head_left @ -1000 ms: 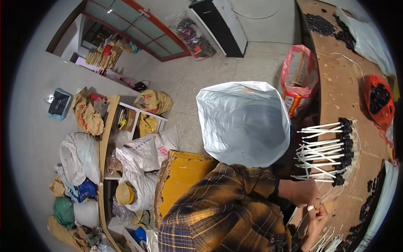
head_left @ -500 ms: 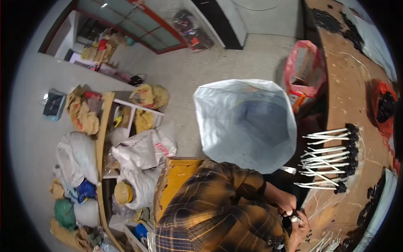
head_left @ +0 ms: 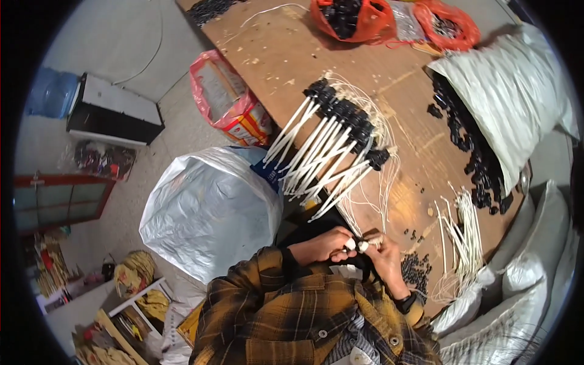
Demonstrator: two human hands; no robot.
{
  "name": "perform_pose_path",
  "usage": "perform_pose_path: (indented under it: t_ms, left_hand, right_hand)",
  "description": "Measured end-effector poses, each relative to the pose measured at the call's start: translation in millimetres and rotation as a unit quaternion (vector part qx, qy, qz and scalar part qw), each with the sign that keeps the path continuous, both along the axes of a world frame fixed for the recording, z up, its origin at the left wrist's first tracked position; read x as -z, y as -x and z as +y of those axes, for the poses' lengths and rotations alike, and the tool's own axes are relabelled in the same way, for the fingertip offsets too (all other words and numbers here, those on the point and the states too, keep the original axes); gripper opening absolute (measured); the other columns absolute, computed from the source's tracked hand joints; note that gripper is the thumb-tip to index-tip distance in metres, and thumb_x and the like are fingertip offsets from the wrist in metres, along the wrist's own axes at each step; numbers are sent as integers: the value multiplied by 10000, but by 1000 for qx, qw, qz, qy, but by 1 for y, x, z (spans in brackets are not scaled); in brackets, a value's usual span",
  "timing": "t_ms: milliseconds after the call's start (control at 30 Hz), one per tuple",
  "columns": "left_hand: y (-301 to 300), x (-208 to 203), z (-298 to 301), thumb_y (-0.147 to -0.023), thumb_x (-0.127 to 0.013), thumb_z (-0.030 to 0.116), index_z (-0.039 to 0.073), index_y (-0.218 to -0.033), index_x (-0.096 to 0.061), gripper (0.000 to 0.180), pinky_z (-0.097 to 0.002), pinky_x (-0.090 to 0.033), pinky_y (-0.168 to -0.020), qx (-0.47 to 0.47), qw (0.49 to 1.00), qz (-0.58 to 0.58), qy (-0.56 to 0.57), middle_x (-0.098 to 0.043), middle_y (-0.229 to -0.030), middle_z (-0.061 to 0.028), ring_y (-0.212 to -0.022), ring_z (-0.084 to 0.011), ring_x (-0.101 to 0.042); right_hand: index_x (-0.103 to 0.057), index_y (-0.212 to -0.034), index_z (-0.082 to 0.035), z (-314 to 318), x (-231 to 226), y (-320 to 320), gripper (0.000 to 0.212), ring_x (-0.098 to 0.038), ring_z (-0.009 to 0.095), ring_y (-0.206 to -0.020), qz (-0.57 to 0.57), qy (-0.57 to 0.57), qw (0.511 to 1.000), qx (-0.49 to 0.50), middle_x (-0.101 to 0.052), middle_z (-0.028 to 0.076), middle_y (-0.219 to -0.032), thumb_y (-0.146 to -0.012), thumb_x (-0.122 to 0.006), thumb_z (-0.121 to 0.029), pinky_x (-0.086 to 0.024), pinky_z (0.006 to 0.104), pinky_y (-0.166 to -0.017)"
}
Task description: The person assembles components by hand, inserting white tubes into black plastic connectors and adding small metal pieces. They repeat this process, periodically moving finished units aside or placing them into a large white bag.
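My left hand and my right hand meet in front of my body at the table's near edge, fingers pinched together. White coverings wrap some fingertips. A small black piece shows between the two hands, and thin white cords run from it up over the table edge. Just beyond, a row of white cord bundles with black ends lies across the edge, their white tips hanging over. Fingers hide most of what is pinched.
Left of the table stands a large open white sack; behind it is a red plastic bag with a box. Small black parts and loose white cords lie on the right. Red bags and a pale sack sit farther back.
My view has swung right, bringing the table and its cord bundles to the middle. Both hands stay close together and remain pinched.
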State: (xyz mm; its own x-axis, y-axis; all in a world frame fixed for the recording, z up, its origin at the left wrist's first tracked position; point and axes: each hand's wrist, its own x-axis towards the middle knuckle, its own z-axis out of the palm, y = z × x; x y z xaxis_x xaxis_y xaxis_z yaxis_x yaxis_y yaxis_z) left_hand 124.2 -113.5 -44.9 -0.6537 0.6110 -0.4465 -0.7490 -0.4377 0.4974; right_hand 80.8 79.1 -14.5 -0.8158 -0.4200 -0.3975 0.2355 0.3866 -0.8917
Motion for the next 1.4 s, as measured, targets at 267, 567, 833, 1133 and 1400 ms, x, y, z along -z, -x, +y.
perform_pose_path:
  t_ms: [267,567,833,1133,1400]
  left_hand:
    - [-7,-6,0,-858,-537,139,29,-925,-630,159,-240,-385,-464,-61,996,1,69,-545,-650,-36,-527,-77,-494]
    - [55,-77,-80,-715,-616,127,104,-1028,-665,318,-380,-495,-622,-207,507,465,696,-643,-835,-170,-694,-317,-636]
    - [174,-50,-206,-807,-571,157,45,-1123,-642,342,-393,-491,-738,-297,574,219,731,-691,-884,-164,-829,-262,-662]
    - [200,11,-230,-768,-656,235,155,-1438,-376,731,-388,-280,-1106,-230,749,237,575,-350,-1454,-245,-1359,-353,-328]
    - [196,-19,-221,-656,-753,244,165,-1466,-310,927,-422,-234,-1135,-72,671,361,643,-188,-1518,-253,-1396,-408,-215]
  right_hand:
    - [-614,-930,34,-12,-6,0,214,-547,103,-663,-6,78,997,2,-616,26,-823,-806,-730,-96,-438,247,-550]
    - [-649,-848,25,46,-75,51,111,-568,200,-628,414,-180,880,146,-595,86,-734,-827,-663,-84,-422,288,-553]
    - [-629,-1167,-17,-24,-18,75,434,-552,130,-669,413,-139,900,-16,-610,22,-720,-803,-729,-230,-452,265,-650]
    - [-226,-1416,76,-106,4,100,848,-566,138,-590,42,-40,995,75,-592,51,-651,-763,-732,-119,-459,281,-550]
    - [-271,-1378,64,-165,14,102,747,-560,113,-604,32,9,993,115,-619,50,-713,-762,-690,2,-447,254,-534]
